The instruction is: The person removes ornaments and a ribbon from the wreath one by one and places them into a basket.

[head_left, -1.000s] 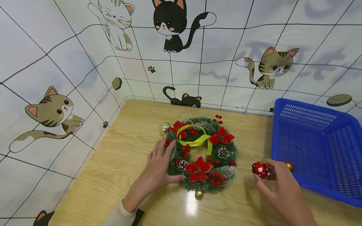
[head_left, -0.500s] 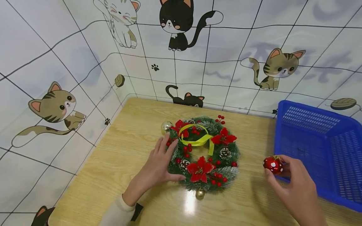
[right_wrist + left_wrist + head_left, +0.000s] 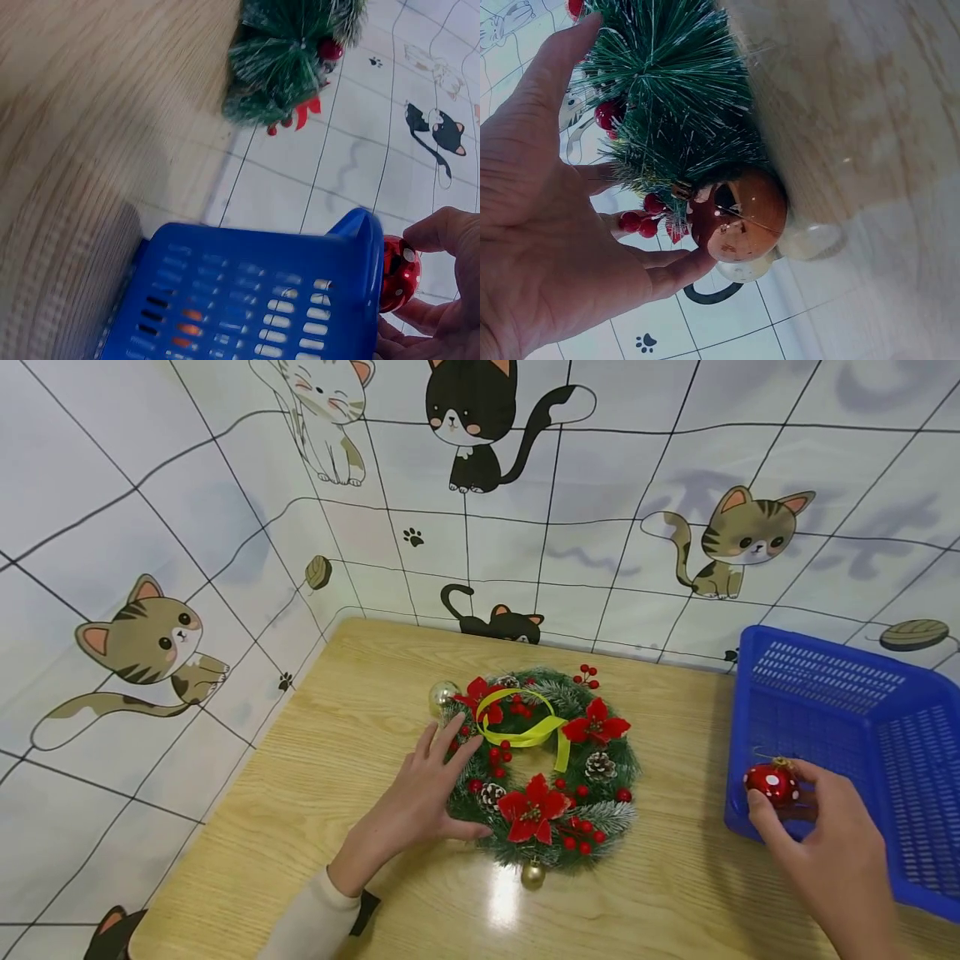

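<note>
A round green Christmas wreath lies on the table, with red poinsettias, berries, pinecones and a loop of yellow ribbon. My left hand rests at its left side with fingers spread. In the left wrist view, a coppery bauble hangs from the greenery by that hand's fingertips. One gold bauble sits at the wreath's far left, another at its near edge. My right hand pinches a red bauble with white dots above the near left rim of the blue basket.
The basket stands on the right of the wooden table. Something orange shows through its slots in the right wrist view. A cat-patterned wall covering closes off the back and left sides.
My right hand has carried the red bauble to the right, from the table beside the basket to over its rim. The left hand stays by the wreath.
</note>
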The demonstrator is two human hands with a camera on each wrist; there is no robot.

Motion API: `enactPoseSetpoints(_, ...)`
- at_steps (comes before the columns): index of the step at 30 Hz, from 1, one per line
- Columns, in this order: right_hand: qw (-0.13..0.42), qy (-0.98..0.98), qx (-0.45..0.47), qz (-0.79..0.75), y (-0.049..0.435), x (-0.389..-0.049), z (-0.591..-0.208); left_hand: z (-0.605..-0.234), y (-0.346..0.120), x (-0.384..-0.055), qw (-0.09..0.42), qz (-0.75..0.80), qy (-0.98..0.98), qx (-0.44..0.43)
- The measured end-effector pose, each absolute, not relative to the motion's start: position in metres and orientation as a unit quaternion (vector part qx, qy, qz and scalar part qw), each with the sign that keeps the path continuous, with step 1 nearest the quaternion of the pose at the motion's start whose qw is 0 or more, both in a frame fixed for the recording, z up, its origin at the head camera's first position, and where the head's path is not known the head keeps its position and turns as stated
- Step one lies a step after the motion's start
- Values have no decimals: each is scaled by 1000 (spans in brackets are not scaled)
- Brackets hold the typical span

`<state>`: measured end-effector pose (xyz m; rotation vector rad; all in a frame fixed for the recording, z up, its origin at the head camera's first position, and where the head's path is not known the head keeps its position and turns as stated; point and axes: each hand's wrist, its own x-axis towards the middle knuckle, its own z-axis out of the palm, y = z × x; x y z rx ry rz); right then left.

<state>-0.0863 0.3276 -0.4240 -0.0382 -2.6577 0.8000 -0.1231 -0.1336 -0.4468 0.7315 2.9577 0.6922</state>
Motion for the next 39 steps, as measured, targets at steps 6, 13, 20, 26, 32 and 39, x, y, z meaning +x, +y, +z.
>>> enactPoseSetpoints(6,140,-953,-49,265,342,-90,-426,-448,-133,-124,11,234,943,235)
enactPoseSetpoints(13,101,-961,-76,245,348,-93,-428,-452,-133,-125,6,228,943,241)
enactPoseSetpoints(20,78,-968,-81,225,352,-94,-429,-454,-135,-123,11,228,943,241)
enactPoseSetpoints(26,47,-970,-107,212,353,-95,-429,-456,-135,-121,4,224,947,231)
enactPoseSetpoints(32,25,-969,-134,206,352,-96,-431,-457,-136,-118,-7,202,953,226)
enactPoseSetpoints(39,7,-968,-156,195,354,-96,-432,-457,-136,-115,-21,186,956,226)
